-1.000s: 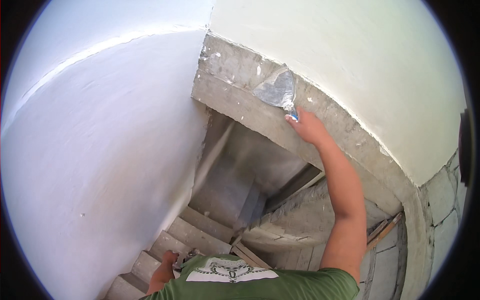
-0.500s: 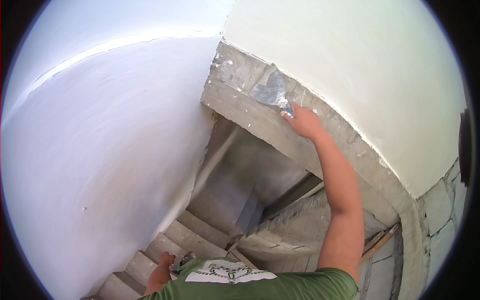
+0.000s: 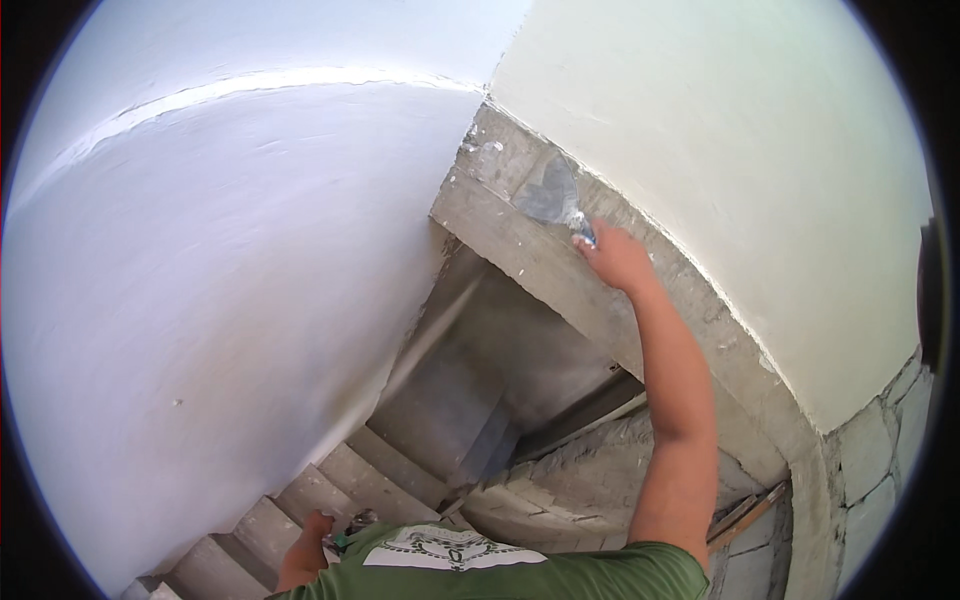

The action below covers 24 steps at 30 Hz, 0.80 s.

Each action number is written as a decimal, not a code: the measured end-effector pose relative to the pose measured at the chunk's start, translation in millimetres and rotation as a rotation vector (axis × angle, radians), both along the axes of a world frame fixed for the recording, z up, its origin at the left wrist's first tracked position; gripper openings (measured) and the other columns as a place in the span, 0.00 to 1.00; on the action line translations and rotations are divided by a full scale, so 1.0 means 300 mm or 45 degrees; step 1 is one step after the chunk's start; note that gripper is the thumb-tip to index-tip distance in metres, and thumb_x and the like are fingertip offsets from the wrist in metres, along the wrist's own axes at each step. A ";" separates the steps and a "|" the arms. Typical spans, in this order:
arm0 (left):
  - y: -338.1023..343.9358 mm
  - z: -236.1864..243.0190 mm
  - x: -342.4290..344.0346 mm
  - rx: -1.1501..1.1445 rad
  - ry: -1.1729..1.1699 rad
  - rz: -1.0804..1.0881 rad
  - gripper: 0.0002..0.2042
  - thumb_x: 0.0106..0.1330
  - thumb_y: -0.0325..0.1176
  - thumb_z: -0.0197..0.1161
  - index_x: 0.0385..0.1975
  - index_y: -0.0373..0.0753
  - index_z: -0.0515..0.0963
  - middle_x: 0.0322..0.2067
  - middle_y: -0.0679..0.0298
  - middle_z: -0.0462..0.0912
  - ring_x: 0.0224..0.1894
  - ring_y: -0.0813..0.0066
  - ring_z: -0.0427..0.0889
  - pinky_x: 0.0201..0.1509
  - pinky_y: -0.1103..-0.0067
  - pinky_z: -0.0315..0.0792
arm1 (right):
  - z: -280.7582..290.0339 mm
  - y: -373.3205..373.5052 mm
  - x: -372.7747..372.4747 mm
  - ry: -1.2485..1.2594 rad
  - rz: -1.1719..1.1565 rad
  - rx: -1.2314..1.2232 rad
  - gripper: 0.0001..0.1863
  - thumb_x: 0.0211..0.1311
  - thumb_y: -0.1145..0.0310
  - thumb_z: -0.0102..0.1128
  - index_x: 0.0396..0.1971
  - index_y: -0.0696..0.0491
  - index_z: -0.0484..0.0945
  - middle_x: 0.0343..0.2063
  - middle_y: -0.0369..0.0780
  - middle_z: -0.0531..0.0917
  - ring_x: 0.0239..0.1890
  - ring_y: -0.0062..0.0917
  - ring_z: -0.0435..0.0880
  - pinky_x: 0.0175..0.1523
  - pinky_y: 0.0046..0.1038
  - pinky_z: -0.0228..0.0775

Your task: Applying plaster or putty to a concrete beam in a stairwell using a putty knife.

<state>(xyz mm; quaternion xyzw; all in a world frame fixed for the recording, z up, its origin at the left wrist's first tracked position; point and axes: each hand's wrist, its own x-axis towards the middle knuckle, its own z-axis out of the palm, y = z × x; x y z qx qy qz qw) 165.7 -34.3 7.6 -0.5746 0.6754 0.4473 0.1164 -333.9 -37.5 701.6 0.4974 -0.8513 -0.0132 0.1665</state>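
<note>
Up ahead, my right hand (image 3: 617,256) is closed around the blue handle of a putty knife (image 3: 551,192). Its broad grey blade, smeared with white near the handle, lies against the bare concrete beam (image 3: 545,255), just below the edge of the pale wall (image 3: 720,130). My left hand (image 3: 317,526) is low at the lower edge, beside my green shirt. It is closed on a small tool with a green handle (image 3: 340,541) and a dark, white-smeared end; the shirt partly hides it, and I cannot make out its kind.
Concrete steps (image 3: 375,478) descend below the beam along the white wall (image 3: 220,260) on the left. A dim opening (image 3: 500,330) lies under the beam. Wooden strips (image 3: 748,515) rest at the lower right, near a block wall (image 3: 868,440).
The view has shifted a little. Along the beam, the putty knife has moved left, closer to the corner with the white wall. My left hand still holds its tool low down.
</note>
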 end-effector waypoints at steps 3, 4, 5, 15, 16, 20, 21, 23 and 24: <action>0.000 0.009 0.014 -0.009 -0.030 -0.027 0.27 0.52 0.49 0.63 0.41 0.28 0.80 0.44 0.41 0.80 0.49 0.46 0.78 0.55 0.64 0.71 | -0.010 -0.032 0.028 -0.034 -0.125 -0.311 0.24 0.65 0.48 0.48 0.46 0.55 0.68 0.37 0.53 0.81 0.43 0.48 0.80 0.48 0.47 0.70; -0.006 0.006 0.006 0.000 -0.036 -0.063 0.27 0.52 0.49 0.63 0.41 0.28 0.80 0.44 0.41 0.80 0.49 0.46 0.78 0.55 0.64 0.71 | -0.062 -0.040 -0.025 0.010 -0.055 -0.173 0.24 0.65 0.48 0.48 0.46 0.55 0.68 0.37 0.53 0.81 0.43 0.48 0.80 0.48 0.47 0.70; -0.010 0.012 -0.015 0.008 -0.041 -0.093 0.27 0.52 0.49 0.63 0.41 0.28 0.80 0.44 0.41 0.80 0.49 0.45 0.78 0.55 0.64 0.71 | -0.082 -0.045 -0.061 0.053 0.019 -0.036 0.23 0.66 0.48 0.48 0.46 0.55 0.68 0.37 0.53 0.81 0.42 0.48 0.80 0.48 0.48 0.70; -0.028 -0.017 -0.010 -0.004 -0.030 -0.014 0.27 0.54 0.50 0.62 0.42 0.28 0.79 0.46 0.41 0.78 0.51 0.46 0.77 0.56 0.64 0.71 | 0.008 -0.183 0.086 0.154 -0.008 -0.007 0.22 0.65 0.50 0.49 0.46 0.54 0.69 0.35 0.53 0.81 0.42 0.47 0.80 0.46 0.45 0.71; -0.035 -0.018 -0.009 -0.020 -0.020 0.003 0.27 0.54 0.49 0.62 0.42 0.28 0.78 0.46 0.41 0.78 0.50 0.46 0.77 0.55 0.64 0.71 | 0.020 -0.205 0.106 0.087 -0.050 -0.229 0.22 0.64 0.50 0.50 0.46 0.55 0.69 0.35 0.52 0.82 0.42 0.47 0.81 0.46 0.45 0.72; -0.025 -0.015 0.013 0.000 0.015 0.136 0.26 0.53 0.47 0.63 0.40 0.26 0.79 0.45 0.40 0.78 0.50 0.45 0.78 0.54 0.64 0.71 | -0.002 -0.223 0.061 0.125 0.141 0.239 0.22 0.64 0.50 0.50 0.44 0.56 0.69 0.34 0.53 0.81 0.41 0.48 0.81 0.46 0.44 0.72; -0.023 -0.012 0.023 0.002 0.022 0.143 0.26 0.53 0.47 0.63 0.40 0.26 0.79 0.45 0.40 0.78 0.50 0.45 0.78 0.54 0.64 0.71 | -0.018 -0.230 0.062 0.133 0.147 0.241 0.22 0.64 0.50 0.50 0.44 0.56 0.69 0.34 0.53 0.81 0.41 0.48 0.81 0.46 0.44 0.72; -0.011 -0.002 0.047 0.005 0.004 0.163 0.25 0.53 0.46 0.63 0.37 0.25 0.79 0.43 0.39 0.79 0.49 0.45 0.78 0.54 0.64 0.72 | -0.059 -0.243 0.100 0.112 0.102 0.053 0.21 0.64 0.52 0.51 0.43 0.57 0.68 0.34 0.55 0.81 0.41 0.49 0.80 0.46 0.46 0.71; -0.004 0.005 0.053 0.012 0.012 0.173 0.25 0.53 0.46 0.63 0.37 0.25 0.79 0.43 0.39 0.79 0.49 0.45 0.78 0.54 0.64 0.72 | -0.053 -0.266 0.125 0.120 0.113 0.060 0.21 0.64 0.52 0.51 0.43 0.57 0.68 0.34 0.55 0.81 0.41 0.49 0.80 0.46 0.46 0.71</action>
